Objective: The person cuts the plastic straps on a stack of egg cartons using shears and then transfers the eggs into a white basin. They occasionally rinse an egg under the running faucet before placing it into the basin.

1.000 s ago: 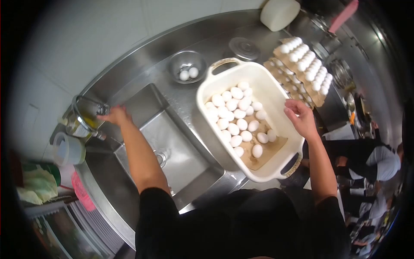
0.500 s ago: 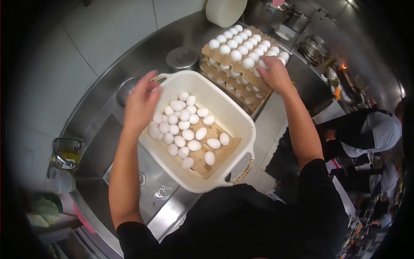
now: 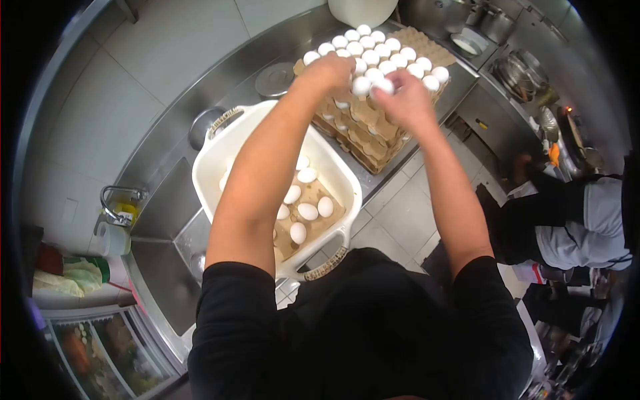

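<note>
White eggs point(image 3: 367, 57) sit in rows in the top cardboard egg tray of a stack point(image 3: 370, 140). My right hand point(image 3: 411, 105) is at the tray's near edge, thumb and fingers closed around an egg point(image 3: 383, 86). Over the tray's left part, my left hand point(image 3: 327, 75) has its fingers curled down among the eggs; whatever they hold is hidden. A cream basin point(image 3: 347, 190) with two handles stands below my left forearm. Several loose eggs point(image 3: 307, 211) lie in it on a piece of brown cardboard point(image 3: 320, 230). My forearm covers much of the basin.
A steel sink point(image 3: 167, 233) with a tap point(image 3: 123, 200) lies left of the basin. A round metal lid point(image 3: 275, 81) and a white tub point(image 3: 363, 10) stand behind. To the right, people in dark clothes point(image 3: 560, 213) stand near pans point(image 3: 523, 73) and a small flame.
My left hand has moved from the basin's far left handle to the egg tray. My right hand has drawn slightly left and nearer, with an egg. The view has shifted.
</note>
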The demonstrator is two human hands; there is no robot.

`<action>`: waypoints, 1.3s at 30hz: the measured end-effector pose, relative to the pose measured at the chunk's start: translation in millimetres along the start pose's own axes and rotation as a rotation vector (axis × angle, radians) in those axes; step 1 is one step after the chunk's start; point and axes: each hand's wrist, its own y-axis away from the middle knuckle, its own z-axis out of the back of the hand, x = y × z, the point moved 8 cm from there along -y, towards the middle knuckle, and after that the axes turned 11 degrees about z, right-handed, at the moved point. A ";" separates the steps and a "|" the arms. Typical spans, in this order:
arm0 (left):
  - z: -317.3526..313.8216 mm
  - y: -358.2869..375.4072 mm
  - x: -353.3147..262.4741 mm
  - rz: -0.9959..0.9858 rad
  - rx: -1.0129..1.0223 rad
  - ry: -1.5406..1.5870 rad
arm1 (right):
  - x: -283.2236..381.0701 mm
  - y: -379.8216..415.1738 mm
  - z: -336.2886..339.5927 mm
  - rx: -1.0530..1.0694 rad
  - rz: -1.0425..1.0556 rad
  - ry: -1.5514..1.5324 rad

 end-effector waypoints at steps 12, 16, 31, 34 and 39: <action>-3.2 -10.2 12.8 0.379 -0.014 0.139 | -32.4 8.1 50.3 0.184 -0.026 -0.216; -11.0 14.5 53.7 0.447 -0.125 1.032 | -17.7 16.4 42.2 0.220 0.087 0.366; -9.8 17.1 -26.3 0.375 0.085 0.071 | -53.7 -14.3 58.7 0.376 0.014 0.207; -6.6 16.9 -30.2 0.415 0.002 0.023 | -30.3 -5.4 50.0 0.337 0.037 0.414; -11.3 8.1 -12.1 0.342 0.064 0.228 | -21.4 0.6 42.8 0.355 0.090 0.479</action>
